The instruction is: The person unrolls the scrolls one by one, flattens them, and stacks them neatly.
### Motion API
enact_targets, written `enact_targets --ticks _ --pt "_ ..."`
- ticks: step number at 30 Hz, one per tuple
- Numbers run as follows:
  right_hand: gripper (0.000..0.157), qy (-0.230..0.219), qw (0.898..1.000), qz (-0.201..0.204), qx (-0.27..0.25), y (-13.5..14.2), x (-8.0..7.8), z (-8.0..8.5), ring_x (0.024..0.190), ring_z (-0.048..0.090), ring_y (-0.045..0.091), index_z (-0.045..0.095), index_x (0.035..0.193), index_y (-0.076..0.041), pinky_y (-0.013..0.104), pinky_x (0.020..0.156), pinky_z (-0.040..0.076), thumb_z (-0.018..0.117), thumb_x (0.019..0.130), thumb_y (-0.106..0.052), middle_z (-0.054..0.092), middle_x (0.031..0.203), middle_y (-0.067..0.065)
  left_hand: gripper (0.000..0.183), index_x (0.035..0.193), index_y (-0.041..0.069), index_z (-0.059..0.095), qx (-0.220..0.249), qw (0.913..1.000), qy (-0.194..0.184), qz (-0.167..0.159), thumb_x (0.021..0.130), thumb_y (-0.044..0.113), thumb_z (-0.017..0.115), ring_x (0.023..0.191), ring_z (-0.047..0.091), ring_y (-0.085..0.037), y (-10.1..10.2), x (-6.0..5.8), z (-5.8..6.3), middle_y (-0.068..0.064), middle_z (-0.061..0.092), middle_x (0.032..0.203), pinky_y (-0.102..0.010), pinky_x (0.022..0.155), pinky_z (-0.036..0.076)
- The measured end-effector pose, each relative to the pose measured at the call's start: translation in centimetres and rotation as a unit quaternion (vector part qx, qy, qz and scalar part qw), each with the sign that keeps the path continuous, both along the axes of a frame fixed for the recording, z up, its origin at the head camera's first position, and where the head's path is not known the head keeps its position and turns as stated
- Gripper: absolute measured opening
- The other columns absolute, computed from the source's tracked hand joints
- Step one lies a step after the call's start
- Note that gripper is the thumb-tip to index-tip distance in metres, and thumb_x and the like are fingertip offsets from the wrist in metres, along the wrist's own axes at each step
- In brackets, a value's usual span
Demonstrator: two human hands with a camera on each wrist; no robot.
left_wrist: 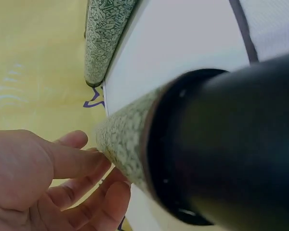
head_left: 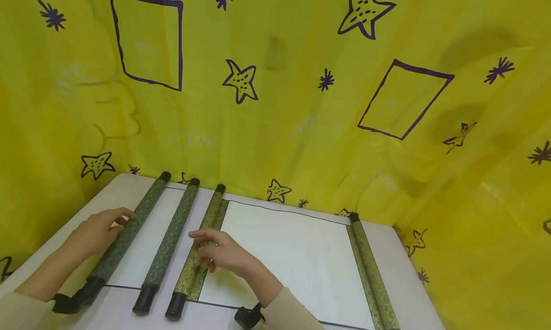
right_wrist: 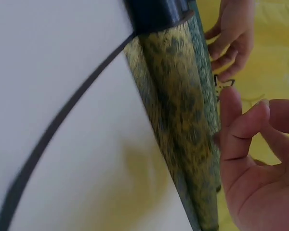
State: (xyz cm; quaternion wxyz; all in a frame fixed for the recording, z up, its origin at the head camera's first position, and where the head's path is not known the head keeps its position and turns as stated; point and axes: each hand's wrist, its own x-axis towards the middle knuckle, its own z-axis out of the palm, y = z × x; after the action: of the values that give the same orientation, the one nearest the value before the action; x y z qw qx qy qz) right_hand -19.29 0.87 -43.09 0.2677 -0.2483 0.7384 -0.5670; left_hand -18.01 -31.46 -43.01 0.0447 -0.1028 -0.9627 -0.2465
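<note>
A green scroll (head_left: pixel 148 236) and gold scroll (head_left: pixel 288 258) lie part-unrolled on the table (head_left: pixel 398 260). The loosely bent left hand (head_left: pixel 95 230) seems to touch the left green roller (head_left: pixel 120 244); the relaxed right hand (head_left: pixel 225 251) is over the left gold roller (head_left: pixel 189 268).

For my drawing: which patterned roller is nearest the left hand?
In the head view, the leftmost green, patterned cylindrical roller: the left hand reaches it; the others lie farther right.

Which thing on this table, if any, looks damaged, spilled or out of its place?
Nothing stands out. The left green roller and right green roller border a narrow white strip; the left olive roller and right olive roller border a wider white sheet. Both look flat, with no visible spill or tear.
</note>
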Motion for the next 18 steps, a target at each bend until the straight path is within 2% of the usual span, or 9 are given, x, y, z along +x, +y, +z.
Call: enact_targets --ticks 4,7,9,11,14,15,16,18 --pt "0.045 -0.046 0.999 0.008 0.011 -2.6 0.2 -0.2 0.075 0.066 0.021 0.049 0.130 -0.034 0.034 0.051 0.048 0.055 0.091 -0.014 0.041 0.138 0.006 0.035 0.117 0.003 0.053 0.004 0.9999 -0.014 0.007 0.083 0.002 0.061 0.087 0.058 -0.042 -0.2 -0.1 0.2 -0.025 0.061 0.101 -0.047 0.062 0.047" --pt "0.049 -0.068 0.997 0.011 0.022 -4.0 0.4 -0.3 0.072 0.067 0.020 0.043 0.135 -0.033 0.031 0.053 0.049 0.057 0.090 -0.017 0.037 0.141 0.014 0.044 0.124 -0.004 0.045 0.017 0.9978 -0.063 0.012 0.087 0.014 0.060 0.079 0.060 -0.036 -0.1 0.0 0.4 -0.027 0.061 0.098 -0.044 0.059 0.047" --pt "0.053 -0.076 0.997 0.013 0.029 -4.9 0.6 -0.2 0.070 0.067 0.020 0.039 0.138 -0.031 0.030 0.051 0.049 0.058 0.090 -0.018 0.048 0.132 0.013 0.053 0.126 -0.010 0.039 0.015 0.9957 -0.091 0.013 0.090 0.025 0.056 0.078 0.060 -0.035 0.2 0.0 0.4 -0.027 0.061 0.096 -0.045 0.060 0.046" --pt "0.056 -0.080 0.996 0.015 0.035 -5.6 0.8 -0.1 0.068 0.066 0.021 0.037 0.140 -0.027 0.031 0.050 0.050 0.059 0.089 -0.019 0.060 0.114 0.009 0.063 0.126 -0.016 0.036 0.006 0.9938 -0.110 0.011 0.092 0.034 0.053 0.082 0.060 -0.040 0.8 0.0 0.1 -0.031 0.060 0.099 -0.048 0.065 0.047" --pt "0.059 -0.078 0.996 0.012 0.041 -6.5 1.1 -0.1 0.064 0.066 0.020 0.036 0.141 -0.022 0.030 0.048 0.049 0.061 0.087 -0.018 0.066 0.085 0.003 0.075 0.125 -0.022 0.033 -0.012 0.9934 -0.114 -0.005 0.092 0.043 0.049 0.099 0.051 -0.051 2.0 -0.1 -0.6 -0.039 0.052 0.110 -0.057 0.077 0.042" --pt "0.060 -0.076 0.996 0.007 0.043 -6.8 1.1 -0.1 0.063 0.065 0.020 0.036 0.141 -0.021 0.031 0.048 0.049 0.061 0.087 -0.018 0.067 0.080 0.004 0.077 0.124 -0.024 0.032 -0.012 0.9930 -0.117 -0.010 0.092 0.044 0.049 0.103 0.049 -0.053 2.3 -0.1 -0.8 -0.041 0.049 0.113 -0.057 0.080 0.041" --pt "0.060 -0.075 0.996 0.001 0.041 -7.0 1.1 -0.2 0.063 0.065 0.020 0.037 0.141 -0.020 0.030 0.047 0.049 0.062 0.086 -0.018 0.067 0.077 0.006 0.077 0.125 -0.023 0.030 -0.004 0.9924 -0.121 -0.017 0.092 0.044 0.048 0.104 0.048 -0.052 2.6 -0.2 -1.0 -0.041 0.048 0.114 -0.057 0.081 0.041" --pt "0.061 -0.075 0.997 -0.012 0.035 -7.5 1.1 -0.3 0.064 0.065 0.020 0.036 0.141 -0.019 0.031 0.047 0.047 0.061 0.086 -0.017 0.066 0.079 0.005 0.074 0.128 -0.020 0.024 0.055 0.9862 -0.152 -0.036 0.093 0.039 0.049 0.094 0.055 -0.046 3.0 -0.2 -1.2 -0.039 0.051 0.107 -0.051 0.075 0.045"
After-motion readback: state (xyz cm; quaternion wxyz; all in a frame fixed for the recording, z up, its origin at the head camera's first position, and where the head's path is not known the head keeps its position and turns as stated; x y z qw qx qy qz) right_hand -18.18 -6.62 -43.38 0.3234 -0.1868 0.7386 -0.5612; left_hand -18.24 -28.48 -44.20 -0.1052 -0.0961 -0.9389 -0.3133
